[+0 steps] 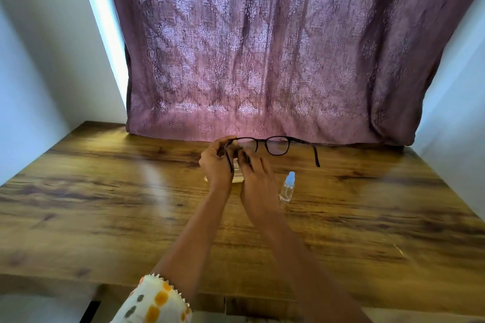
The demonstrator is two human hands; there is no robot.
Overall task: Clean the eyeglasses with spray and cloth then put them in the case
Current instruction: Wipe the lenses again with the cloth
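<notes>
Dark-framed eyeglasses (278, 145) are held up above the wooden table (105, 204), temples unfolded, the right temple hanging free. My left hand (215, 162) grips the frame's left end. My right hand (256, 178) pinches a small dark cloth (242, 156) against the left lens. A small clear spray bottle (287, 187) with a pale blue cap stands on the table just right of my right hand. A light-coloured flat case (237, 174) lies under my hands, mostly hidden.
A purple patterned curtain (262, 60) hangs behind the table's far edge. White walls close in on both sides. The table's near edge runs along the bottom of the view, by my patterned sleeve (154, 301).
</notes>
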